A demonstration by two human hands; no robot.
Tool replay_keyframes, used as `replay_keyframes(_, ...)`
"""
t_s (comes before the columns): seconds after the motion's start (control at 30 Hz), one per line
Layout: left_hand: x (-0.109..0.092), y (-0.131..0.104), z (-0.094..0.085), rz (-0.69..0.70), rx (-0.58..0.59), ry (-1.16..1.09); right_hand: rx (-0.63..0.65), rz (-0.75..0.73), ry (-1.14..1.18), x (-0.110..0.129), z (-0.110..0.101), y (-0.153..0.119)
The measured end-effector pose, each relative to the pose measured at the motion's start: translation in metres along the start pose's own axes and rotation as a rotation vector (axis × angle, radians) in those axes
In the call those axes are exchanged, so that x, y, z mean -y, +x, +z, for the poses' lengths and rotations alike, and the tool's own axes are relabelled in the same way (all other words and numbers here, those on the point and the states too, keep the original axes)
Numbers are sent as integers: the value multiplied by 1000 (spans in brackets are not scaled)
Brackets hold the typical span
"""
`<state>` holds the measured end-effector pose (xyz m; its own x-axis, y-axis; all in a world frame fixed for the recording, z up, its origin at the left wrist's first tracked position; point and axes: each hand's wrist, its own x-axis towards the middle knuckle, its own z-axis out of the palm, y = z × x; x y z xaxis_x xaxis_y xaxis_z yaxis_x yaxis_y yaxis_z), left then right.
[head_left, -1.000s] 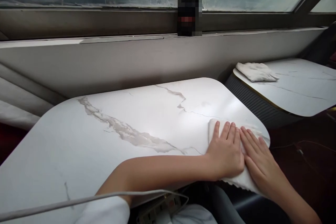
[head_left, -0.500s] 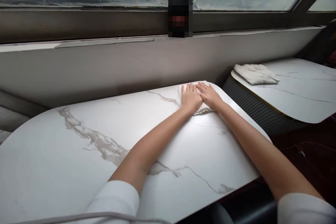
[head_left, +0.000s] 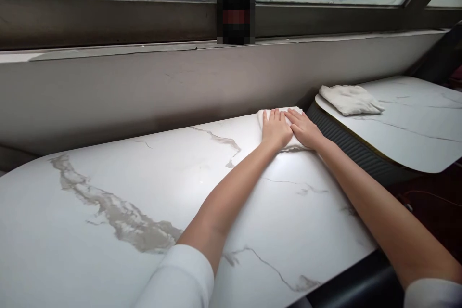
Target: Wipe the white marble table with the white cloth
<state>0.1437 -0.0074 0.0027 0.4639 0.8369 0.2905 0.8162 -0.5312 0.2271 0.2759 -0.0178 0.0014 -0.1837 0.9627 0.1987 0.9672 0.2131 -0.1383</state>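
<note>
A folded white cloth (head_left: 293, 145) lies on the white marble-patterned table (head_left: 173, 178), at its far right corner. My left hand (head_left: 276, 130) rests flat on the cloth, fingers stretched forward. Just to the right, my right hand (head_left: 304, 128) also lies flat on it, angled inward so its fingertips come close to my left hand. Both arms are extended across the tabletop. Much of the cloth's middle is hidden beneath the hands.
A second marble-patterned table (head_left: 418, 125) stands at the right, with another folded white cloth (head_left: 350, 99) near its left edge. A grey wall (head_left: 144, 86) and window frame run behind the tables. A dark, rounded seat-like shape (head_left: 357, 281) lies below the near edge.
Both hands have slid to the right with the cloth, toward the table's far right corner. More of the grey vein left of my hands now shows. The view has shifted slightly.
</note>
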Motion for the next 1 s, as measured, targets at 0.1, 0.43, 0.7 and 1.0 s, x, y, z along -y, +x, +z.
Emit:
replay_keyframes(0.1, -22, -23, -2, 66, -2, -20, -14, 29, -33, -2, -6, -42)
replay_keyframes(0.43, -67, -170, -41, 346, 46, 0, -147, -36, -153, 76, -29, -217)
replay_keyframes(0.7, -41, -215, -64, 387, 93, 10, -127, -48, -172, 131, -25, -235)
replay_keyframes(1.0, 24, -122, -47, 114, 75, -4, -17, 8, -118, 113, -3, -91)
